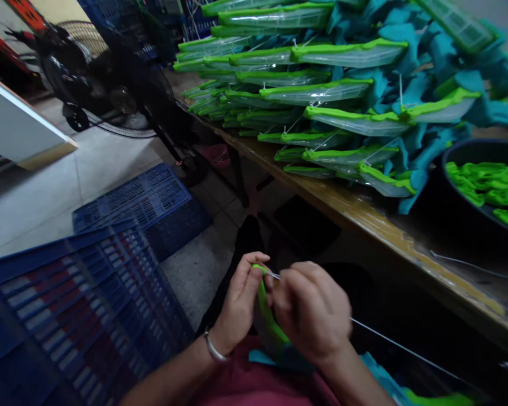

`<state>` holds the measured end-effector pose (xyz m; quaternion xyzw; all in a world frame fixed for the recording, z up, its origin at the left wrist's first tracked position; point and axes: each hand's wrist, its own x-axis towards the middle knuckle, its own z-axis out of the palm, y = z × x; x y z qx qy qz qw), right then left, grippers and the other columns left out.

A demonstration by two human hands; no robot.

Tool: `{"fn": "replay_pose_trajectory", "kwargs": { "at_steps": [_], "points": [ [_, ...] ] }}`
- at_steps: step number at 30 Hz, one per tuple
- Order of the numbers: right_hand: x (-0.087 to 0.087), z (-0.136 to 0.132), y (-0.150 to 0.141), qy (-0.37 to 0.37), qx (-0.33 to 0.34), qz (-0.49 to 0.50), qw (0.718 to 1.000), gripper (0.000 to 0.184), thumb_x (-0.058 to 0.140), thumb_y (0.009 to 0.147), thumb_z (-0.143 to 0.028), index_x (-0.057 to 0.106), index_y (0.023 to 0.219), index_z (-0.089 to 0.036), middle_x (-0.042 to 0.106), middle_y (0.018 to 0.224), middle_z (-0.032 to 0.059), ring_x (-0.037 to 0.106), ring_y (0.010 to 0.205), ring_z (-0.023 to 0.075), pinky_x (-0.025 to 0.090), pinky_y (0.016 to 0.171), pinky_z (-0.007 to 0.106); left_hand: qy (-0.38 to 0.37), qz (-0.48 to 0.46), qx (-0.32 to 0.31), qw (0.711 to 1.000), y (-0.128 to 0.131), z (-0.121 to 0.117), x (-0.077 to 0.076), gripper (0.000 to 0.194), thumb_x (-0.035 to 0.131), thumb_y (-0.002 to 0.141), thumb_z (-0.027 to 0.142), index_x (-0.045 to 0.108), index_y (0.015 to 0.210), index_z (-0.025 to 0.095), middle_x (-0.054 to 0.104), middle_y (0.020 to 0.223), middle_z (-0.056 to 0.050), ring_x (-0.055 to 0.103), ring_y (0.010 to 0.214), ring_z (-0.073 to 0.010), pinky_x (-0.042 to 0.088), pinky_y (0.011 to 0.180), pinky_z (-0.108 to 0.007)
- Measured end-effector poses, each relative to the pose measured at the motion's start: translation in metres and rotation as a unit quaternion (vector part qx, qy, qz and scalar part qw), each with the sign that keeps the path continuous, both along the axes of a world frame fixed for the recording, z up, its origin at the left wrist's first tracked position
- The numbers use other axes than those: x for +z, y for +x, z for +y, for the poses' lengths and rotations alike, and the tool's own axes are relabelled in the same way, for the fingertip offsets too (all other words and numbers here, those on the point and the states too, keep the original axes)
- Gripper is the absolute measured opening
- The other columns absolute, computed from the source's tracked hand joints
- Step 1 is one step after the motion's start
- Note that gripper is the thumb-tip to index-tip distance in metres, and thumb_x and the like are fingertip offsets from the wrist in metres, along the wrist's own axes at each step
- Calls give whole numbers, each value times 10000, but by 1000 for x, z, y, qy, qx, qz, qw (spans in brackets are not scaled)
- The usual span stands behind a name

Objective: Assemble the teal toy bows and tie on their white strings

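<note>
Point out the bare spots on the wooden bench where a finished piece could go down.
The wooden bench is crowded: the stack of green-edged pouches fills the far end and a black tub of green pieces sits by it. Bare board shows only along the front edge, and right of the tub, where a thin white cord crosses.

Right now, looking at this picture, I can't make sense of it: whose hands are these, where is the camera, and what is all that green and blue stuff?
The camera sits on a person's head and looks down at their own two bare hands. The left hand, with a metal bangle at the wrist, and the right hand together pinch a bright green fabric strip and a thin white string. On the long wooden table lies a pile of green-edged clear pouches with teal cloth, and beside it a dark tub of green pieces. Blue plastic crates stand on the floor at left.
</note>
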<state>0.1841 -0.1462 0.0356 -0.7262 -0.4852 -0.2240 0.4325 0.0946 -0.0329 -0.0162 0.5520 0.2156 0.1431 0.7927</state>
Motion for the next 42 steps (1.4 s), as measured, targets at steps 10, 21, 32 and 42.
{"fn": "replay_pose_trajectory", "kwargs": {
  "at_steps": [10,21,32,42],
  "points": [
    [9,-11,4,19,-7,186,982,117,528,978,-82,537,915,-181,532,819,-4,527,701,91,429,617,213,-60,-43,-44,996,0,-3,9,145,663,953,322,652,890,191,581,716,29,532,600,-89,433,578,-205],
    [-13,-9,-17,18,48,326,944,34,628,973,-170,619,963,-201,606,839,8,607,692,109,486,607,215,-86,-50,-25,995,-7,-9,11,154,719,908,334,703,871,185,626,766,8,549,643,-90,440,617,-201],
    [-16,-3,-16,124,158,604,771,254,763,888,-286,594,734,-175,655,623,-29,663,489,131,513,461,194,-138,-100,-72,983,-2,-6,13,248,695,927,368,662,794,161,549,665,23,485,549,-74,398,559,-202],
    [-8,-20,-9,-12,150,367,918,143,564,999,-121,643,899,-187,644,781,6,631,700,116,510,640,224,-163,-20,-63,984,-1,-2,14,273,718,890,366,616,749,156,543,634,26,477,521,-71,378,519,-189]
  ]
}}
